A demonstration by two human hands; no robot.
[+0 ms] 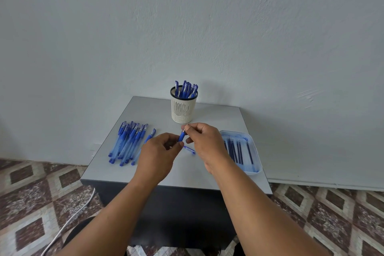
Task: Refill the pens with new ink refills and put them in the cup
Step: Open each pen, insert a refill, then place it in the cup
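Cup (183,108) beyond hands (178,147); cap (189,149) perhaps beneath.

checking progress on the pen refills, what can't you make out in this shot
Head view only:
- Pen barrel: hidden inside the left hand.
- Pen tip: covered by the right hand fingers.
- Cup contents: wall hides the lower pens.
- Refills in the tray: partly behind the right hand.

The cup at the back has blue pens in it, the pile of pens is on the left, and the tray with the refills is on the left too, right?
Not quite. In the head view the tray with the refills is on the right side of the table. The cup at the back does hold blue pens, and the pile of pens is on the left.
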